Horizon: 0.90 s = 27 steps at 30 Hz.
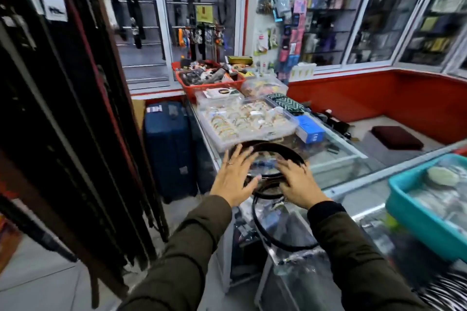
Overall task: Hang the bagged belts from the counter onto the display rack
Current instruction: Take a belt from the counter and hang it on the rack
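Glass tabletop (336, 159), shop interior. Coiled bagged belts (271, 159) lie just beyond both palms. Left hand (233, 177) and right hand (298, 182) on them, fingers spread, unclamped. Display rack (75, 134) hangs far left; left hand nearer.

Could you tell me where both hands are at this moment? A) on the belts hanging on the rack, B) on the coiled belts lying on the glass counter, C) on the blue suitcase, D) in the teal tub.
B: the left hand and right hand rest spread on the coiled belts atop the glass counter.
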{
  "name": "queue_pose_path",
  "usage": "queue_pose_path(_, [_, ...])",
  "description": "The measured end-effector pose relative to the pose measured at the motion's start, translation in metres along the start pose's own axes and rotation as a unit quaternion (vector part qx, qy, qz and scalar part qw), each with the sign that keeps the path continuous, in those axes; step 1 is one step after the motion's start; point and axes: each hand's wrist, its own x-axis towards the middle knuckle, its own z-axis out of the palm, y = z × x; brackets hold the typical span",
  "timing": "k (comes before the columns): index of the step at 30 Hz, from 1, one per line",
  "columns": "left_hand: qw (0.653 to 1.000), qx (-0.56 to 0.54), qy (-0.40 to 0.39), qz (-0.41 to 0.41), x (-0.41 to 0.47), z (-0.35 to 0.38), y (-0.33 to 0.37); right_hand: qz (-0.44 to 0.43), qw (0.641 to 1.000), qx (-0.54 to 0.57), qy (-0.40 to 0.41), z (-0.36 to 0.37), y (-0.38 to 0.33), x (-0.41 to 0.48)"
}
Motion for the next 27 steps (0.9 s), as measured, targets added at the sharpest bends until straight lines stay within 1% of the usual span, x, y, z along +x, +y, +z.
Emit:
queue_pose_path(2, [0.993, 0.025, -0.118, 0.017, 0.004, 0.009, 0.002, 0.008, 0.994, -0.019, -0.109, 0.0, 0.007, -0.003])
queue_pose_path(4, [0.978, 0.054, -0.202, 0.015, 0.005, 0.019, 0.003, 0.015, 0.989, -0.023, -0.145, 0.006, 0.015, -0.007])
queue_pose_path(6, [0.967, 0.094, -0.237, 0.029, 0.004, 0.027, 0.008, 0.005, 0.99, -0.042, -0.137, 0.012, 0.018, -0.008])
queue_pose_path(8, [0.963, 0.115, -0.241, 0.041, 0.004, 0.032, 0.011, -0.004, 0.991, -0.058, -0.124, 0.014, 0.018, -0.007])
queue_pose_path(12, [0.975, 0.097, -0.195, 0.05, 0.003, 0.035, 0.011, -0.006, 0.994, -0.055, -0.097, 0.014, 0.02, -0.005])
queue_pose_path(15, [0.982, 0.086, -0.161, 0.039, 0.002, 0.028, 0.008, 0.0, 0.996, -0.038, -0.077, 0.004, 0.017, -0.003])
queue_pose_path(17, [0.987, 0.09, -0.13, 0.033, 0.003, 0.021, 0.005, -0.003, 0.999, -0.024, -0.049, -0.005, 0.011, -0.001])
queue_pose_path(19, [0.991, 0.094, -0.095, 0.03, 0.004, 0.011, 0.004, -0.009, 0.999, -0.02, -0.039, -0.016, 0.002, 0.004])
queue_pose_path(23, [0.995, 0.093, -0.013, 0.019, 0.008, -0.019, -0.004, -0.025, 1.0, -0.003, -0.013, -0.04, -0.023, 0.017])
queue_pose_path(27, [0.994, 0.056, 0.095, 0.015, 0.011, -0.05, -0.016, -0.073, 0.997, -0.01, 0.034, -0.065, -0.054, 0.028])
